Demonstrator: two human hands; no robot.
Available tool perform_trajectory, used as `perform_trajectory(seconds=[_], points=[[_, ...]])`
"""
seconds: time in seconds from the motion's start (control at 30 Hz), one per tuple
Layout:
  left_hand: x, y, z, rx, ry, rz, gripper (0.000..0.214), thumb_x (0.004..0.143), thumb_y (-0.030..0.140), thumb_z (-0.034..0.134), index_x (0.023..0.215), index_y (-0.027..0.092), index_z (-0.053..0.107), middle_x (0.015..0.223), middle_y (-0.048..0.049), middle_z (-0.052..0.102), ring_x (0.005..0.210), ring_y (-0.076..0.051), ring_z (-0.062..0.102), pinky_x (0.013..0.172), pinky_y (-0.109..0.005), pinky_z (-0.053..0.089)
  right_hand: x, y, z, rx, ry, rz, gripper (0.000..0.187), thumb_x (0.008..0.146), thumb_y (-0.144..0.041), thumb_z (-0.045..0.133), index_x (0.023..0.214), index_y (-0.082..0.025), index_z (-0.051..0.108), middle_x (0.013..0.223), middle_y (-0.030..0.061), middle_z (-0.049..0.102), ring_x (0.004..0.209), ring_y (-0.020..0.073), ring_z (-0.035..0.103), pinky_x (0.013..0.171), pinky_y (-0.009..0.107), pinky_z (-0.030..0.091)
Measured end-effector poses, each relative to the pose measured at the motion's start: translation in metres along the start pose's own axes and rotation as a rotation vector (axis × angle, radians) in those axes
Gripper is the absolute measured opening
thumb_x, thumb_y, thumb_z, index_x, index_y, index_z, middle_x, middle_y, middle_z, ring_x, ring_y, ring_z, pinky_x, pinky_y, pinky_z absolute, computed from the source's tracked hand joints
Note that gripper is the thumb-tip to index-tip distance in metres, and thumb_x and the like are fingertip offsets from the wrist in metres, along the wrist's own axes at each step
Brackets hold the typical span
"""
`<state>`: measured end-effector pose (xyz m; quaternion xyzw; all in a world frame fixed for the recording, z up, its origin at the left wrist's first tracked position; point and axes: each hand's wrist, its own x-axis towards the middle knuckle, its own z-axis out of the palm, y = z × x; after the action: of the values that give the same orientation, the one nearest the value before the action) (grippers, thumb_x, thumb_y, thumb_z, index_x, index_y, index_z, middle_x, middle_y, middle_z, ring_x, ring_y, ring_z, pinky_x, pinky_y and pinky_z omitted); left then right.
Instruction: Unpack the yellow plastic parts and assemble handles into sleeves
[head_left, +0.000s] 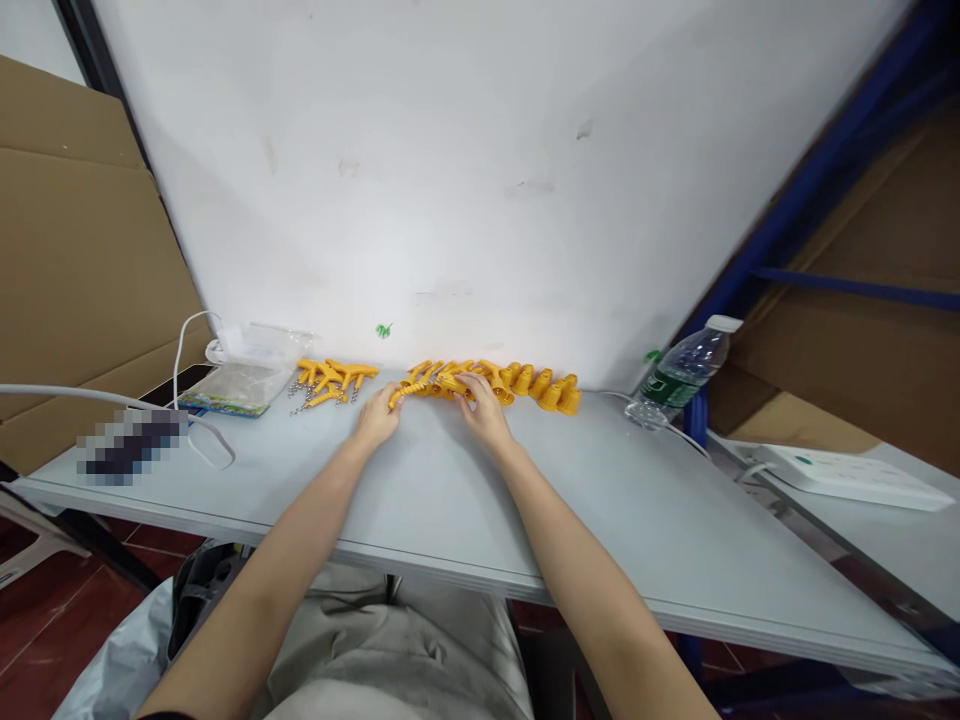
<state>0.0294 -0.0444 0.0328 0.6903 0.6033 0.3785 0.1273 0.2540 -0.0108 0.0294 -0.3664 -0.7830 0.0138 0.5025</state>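
My left hand (377, 418) is closed on the end of a yellow twisted handle (409, 393), which has a metal part toward its right end. My right hand (486, 412) is curled around a yellow piece (450, 384) just right of that metal part; fingers hide much of it. Whether the two pieces touch, I cannot tell. Behind and right of my hands stand several yellow cup-shaped pieces (570, 396) in a row against the white panel. Left of my left hand lies a group of yellow T-shaped handles (330, 374) with metal spirals, like corkscrews.
A clear plastic bag (251, 375) lies at the left, near white cables (180, 360) and a blurred dark object (135, 447). At the right a plastic bottle (682, 372) leans by the blue frame (750, 230). Beyond it lies a white power strip (855, 475).
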Motion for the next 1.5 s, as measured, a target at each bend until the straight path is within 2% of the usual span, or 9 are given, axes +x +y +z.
perform_trajectory(seconds=[0.2,0.37,0.5,0.63,0.8,1.13,1.23,1.33,1.5], points=[[0.001,0.002,-0.004,0.05,0.04,-0.102,0.027,0.092,0.025,0.044,0.116,0.025,0.057,0.107,-0.0048,0.066,0.096,-0.02,0.06,0.086,-0.031,0.046,0.002,-0.002,0.0,0.026,0.01,0.006,0.031,0.094,-0.034,0.042,0.119,-0.023,0.056,0.123,0.0132,0.058,0.121,0.0267,0.053,0.106,0.051,0.04],[0.0,0.001,-0.004,0.025,0.044,-0.042,0.029,0.091,0.023,0.044,0.116,0.023,0.058,0.108,-0.0062,0.065,0.097,-0.02,0.059,0.088,-0.033,0.046,0.0,0.007,0.001,0.0,0.056,0.053,0.031,0.094,-0.037,0.042,0.118,-0.022,0.056,0.124,0.0139,0.057,0.122,0.0271,0.052,0.106,0.052,0.04],[0.0,0.001,-0.003,0.014,0.06,-0.012,0.029,0.09,0.022,0.044,0.115,0.022,0.059,0.108,-0.0072,0.064,0.099,-0.021,0.059,0.089,-0.034,0.046,-0.001,0.009,0.004,0.023,0.018,0.031,0.029,0.093,-0.033,0.043,0.116,-0.022,0.057,0.123,0.0137,0.058,0.121,0.0258,0.052,0.106,0.05,0.04],[0.0,0.002,-0.005,0.006,0.071,-0.031,0.029,0.09,0.02,0.043,0.114,0.023,0.059,0.109,-0.0069,0.063,0.1,-0.021,0.058,0.091,-0.035,0.046,-0.002,0.011,0.004,0.036,-0.039,0.01,0.028,0.09,-0.024,0.042,0.114,-0.022,0.058,0.122,0.0126,0.059,0.12,0.0247,0.053,0.106,0.05,0.04],[0.001,0.003,-0.007,-0.032,0.121,-0.049,0.028,0.09,0.019,0.043,0.112,0.023,0.059,0.108,-0.0072,0.064,0.102,-0.022,0.058,0.093,-0.036,0.046,-0.002,0.015,0.0,0.025,-0.038,0.063,0.032,0.087,-0.02,0.043,0.115,-0.024,0.058,0.124,0.0114,0.058,0.121,0.0254,0.053,0.105,0.051,0.041],[0.001,0.0,-0.006,-0.138,0.015,0.082,0.028,0.092,0.025,0.044,0.115,0.02,0.058,0.122,-0.0073,0.063,0.109,-0.019,0.058,0.098,-0.032,0.044,0.002,-0.014,0.008,0.111,-0.155,-0.043,0.029,0.093,-0.028,0.043,0.115,-0.023,0.061,0.122,0.0127,0.059,0.119,0.0258,0.055,0.103,0.049,0.044],[0.002,-0.001,-0.007,-0.177,-0.035,0.089,0.03,0.094,0.024,0.038,0.116,0.019,0.058,0.124,-0.0071,0.062,0.105,-0.017,0.06,0.095,-0.03,0.045,0.003,-0.015,0.007,0.156,-0.109,0.022,0.03,0.093,-0.038,0.047,0.113,-0.021,0.061,0.118,0.0138,0.062,0.114,0.0264,0.058,0.098,0.049,0.047],[0.002,0.0,-0.008,-0.129,-0.064,0.102,0.033,0.092,0.022,0.042,0.122,0.02,0.056,0.115,-0.0064,0.066,0.094,-0.016,0.063,0.09,-0.03,0.048,0.004,-0.015,0.006,0.222,-0.03,0.152,0.042,0.088,-0.053,0.052,0.114,-0.021,0.06,0.117,0.015,0.063,0.105,0.0262,0.061,0.088,0.046,0.053],[0.002,0.002,-0.007,-0.072,-0.016,0.185,0.039,0.09,0.022,0.047,0.129,0.021,0.05,0.117,-0.008,0.063,0.096,-0.018,0.061,0.09,-0.032,0.048,0.007,-0.017,0.007,0.321,0.053,0.335,0.058,0.08,-0.068,0.054,0.107,-0.018,0.063,0.108,0.0144,0.067,0.091,0.0243,0.064,0.083,0.044,0.054]])
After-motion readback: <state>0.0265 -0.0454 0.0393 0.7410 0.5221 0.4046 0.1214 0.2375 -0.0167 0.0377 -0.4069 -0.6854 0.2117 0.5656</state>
